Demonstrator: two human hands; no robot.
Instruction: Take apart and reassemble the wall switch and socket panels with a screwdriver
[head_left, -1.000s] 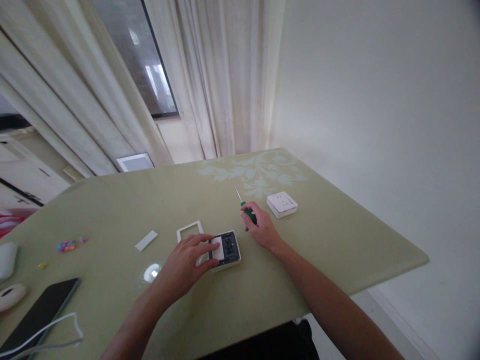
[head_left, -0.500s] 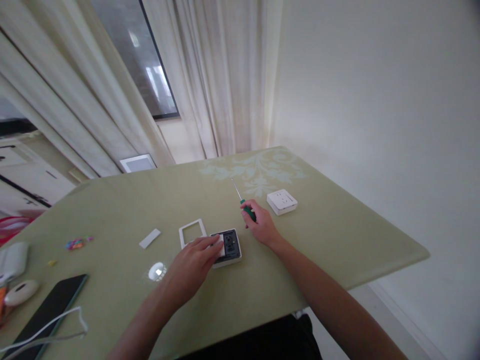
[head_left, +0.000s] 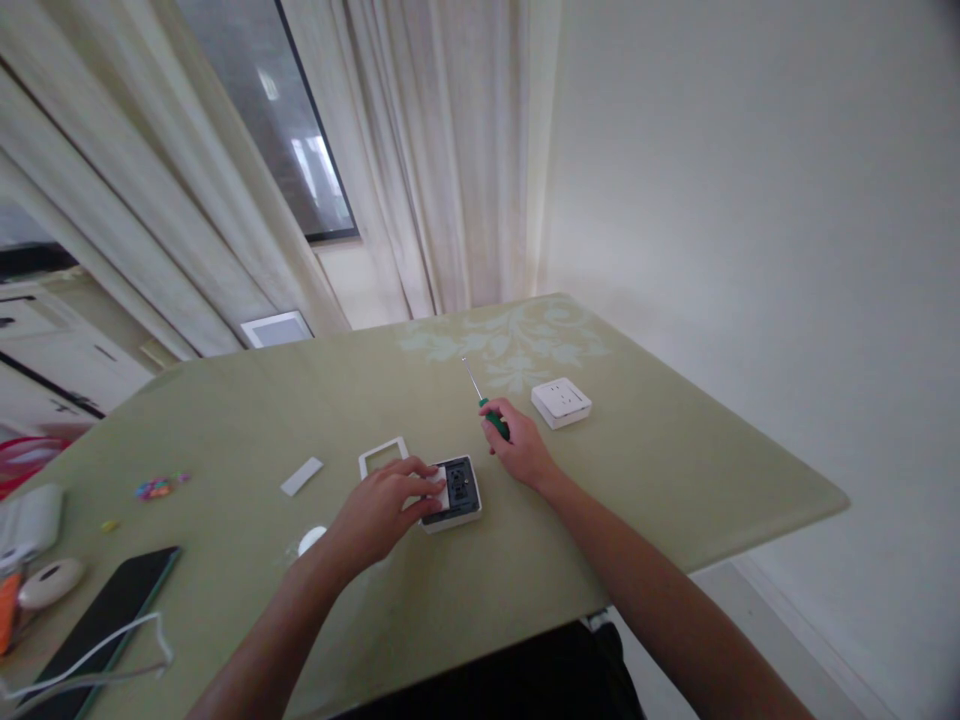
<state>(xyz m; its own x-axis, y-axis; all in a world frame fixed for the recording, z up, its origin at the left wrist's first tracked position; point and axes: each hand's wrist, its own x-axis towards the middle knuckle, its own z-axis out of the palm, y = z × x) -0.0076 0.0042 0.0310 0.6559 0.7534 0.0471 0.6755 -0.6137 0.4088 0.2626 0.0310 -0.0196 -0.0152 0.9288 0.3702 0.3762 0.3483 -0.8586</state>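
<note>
My right hand (head_left: 521, 445) is closed round the green handle of a screwdriver (head_left: 495, 421), whose thin shaft points away from me over the table. My left hand (head_left: 386, 508) rests at the left side of an opened wall socket (head_left: 465, 485), its fingers and thumb closed on the white piece there. The socket's dark inner part is bare on the right. Behind my left hand lies a white cover frame (head_left: 382, 447), partly hidden by the fingers. A narrow white strip (head_left: 301, 476) lies to the left of the frame.
A second, covered white socket (head_left: 561, 402) sits right of the screwdriver on the green tabletop (head_left: 645, 480). To the left lie a black phone (head_left: 105, 620), a white cable (head_left: 82, 675), small colourful bits (head_left: 157, 488) and a white oval object (head_left: 51, 583). A wall borders the right.
My left hand has drawn back slightly to the left, its fingers more bent on the white piece. The right hand keeps the screwdriver in nearly the same place.
</note>
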